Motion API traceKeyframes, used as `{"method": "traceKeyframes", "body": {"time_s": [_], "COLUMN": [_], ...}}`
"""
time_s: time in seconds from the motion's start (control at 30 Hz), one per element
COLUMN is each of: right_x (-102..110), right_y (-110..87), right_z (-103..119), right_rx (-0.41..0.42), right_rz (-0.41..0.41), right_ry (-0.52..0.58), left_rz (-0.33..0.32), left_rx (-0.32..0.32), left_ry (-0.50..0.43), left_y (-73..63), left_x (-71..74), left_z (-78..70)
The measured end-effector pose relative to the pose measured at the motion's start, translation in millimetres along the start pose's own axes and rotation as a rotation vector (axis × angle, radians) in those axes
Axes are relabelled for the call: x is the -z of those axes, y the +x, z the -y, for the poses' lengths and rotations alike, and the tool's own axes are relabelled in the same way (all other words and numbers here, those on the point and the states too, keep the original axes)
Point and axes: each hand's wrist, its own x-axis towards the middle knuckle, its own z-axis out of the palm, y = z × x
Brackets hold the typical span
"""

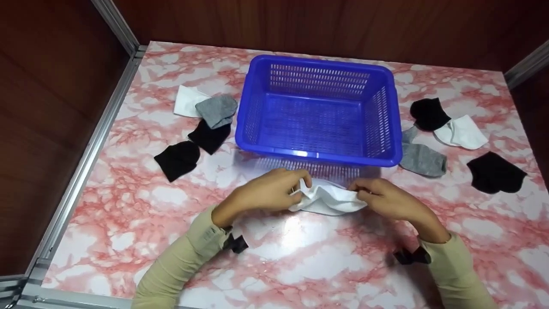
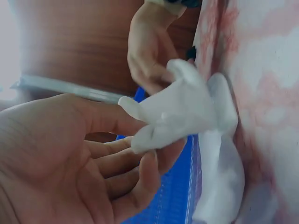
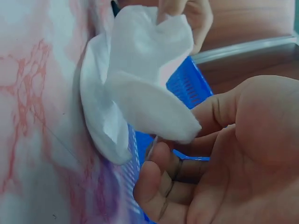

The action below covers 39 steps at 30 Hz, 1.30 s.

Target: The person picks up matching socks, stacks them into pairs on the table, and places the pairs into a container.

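Note:
In the head view, white cloth that looks like socks (image 1: 329,201) spans the space between both hands, just in front of the blue basket. My left hand (image 1: 274,189) pinches its left end between thumb and fingers. The right hand (image 1: 388,201) pinches the opposite end. From the left wrist, a raised white fold (image 2: 182,109) stands above more white cloth (image 2: 219,177) that rests on the table. The right wrist view shows the raised part (image 3: 149,105) spread between the hands, its near edge at the right thumb and fingers.
A blue plastic basket (image 1: 317,155) stands behind the hands with nothing in it. Left of it lie a white sock (image 1: 186,102), a grey one (image 1: 216,109) and black ones (image 1: 178,159). To its right are more black (image 1: 496,172), white (image 1: 463,132) and grey socks (image 1: 423,159).

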Motion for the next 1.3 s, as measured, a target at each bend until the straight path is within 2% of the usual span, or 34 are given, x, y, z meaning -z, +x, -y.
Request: {"method": "traceKeyframes", "body": {"time_s": [0.17,0.27,0.33,0.4,0.5,0.57,0.63,0.73,0.87,0.93,1.0,1.1,1.2,1.3], "right_x": [0,-1,-4,-9,-15,-17,-17,-14,-9,-8,-8,-10,-12,-16], "right_y": [-2.2,-4.2,-5.0,-4.9,-3.7,-2.4,-1.6,-2.1,-3.5,-3.5,-2.2,1.4,5.8,9.8], "right_z": [0,2,4,6,8,8,8,9,11,12,12,9,5,0], "right_rx": [0.022,0.028,0.017,0.003,0.005,0.030,0.061,0.064,0.004,-0.021,-0.038,-0.055,-0.078,-0.114], "right_rz": [0.004,0.015,0.013,-0.002,-0.044,-0.077,-0.104,-0.135,-0.155,-0.157,-0.151,-0.146,-0.162,-0.207], "right_ry": [-0.031,-0.047,-0.087,-0.125,-0.183,-0.201,-0.209,-0.157,0.013,0.090,0.155,0.192,0.174,0.094], "left_rz": [0.156,0.193,0.187,0.167,0.099,0.042,-0.012,-0.047,-0.044,-0.051,-0.060,-0.071,-0.056,-0.050], "left_rx": [0.044,0.075,0.089,0.084,0.051,0.013,-0.021,-0.071,-0.091,-0.091,-0.076,-0.037,0.032,0.102], "left_ry": [0.015,0.053,0.099,0.184,0.299,0.324,0.291,0.174,-0.003,-0.055,-0.051,0.023,0.092,0.137], "left_y": [-0.2,-1.3,-1.1,0.2,4.0,7.3,9.6,10.1,5.5,3.3,1.2,0.2,1.1,4.3], "left_x": [7.6,5.5,-0.7,-10.1,-23.6,-28.5,-28.7,-22.4,-6.1,1.2,7.7,13.1,13.6,9.9], "left_z": [13.2,13.6,10.0,4.7,-2.3,-4.0,-3.6,0.7,7.8,12.3,16.1,21.1,24.8,29.6]}}
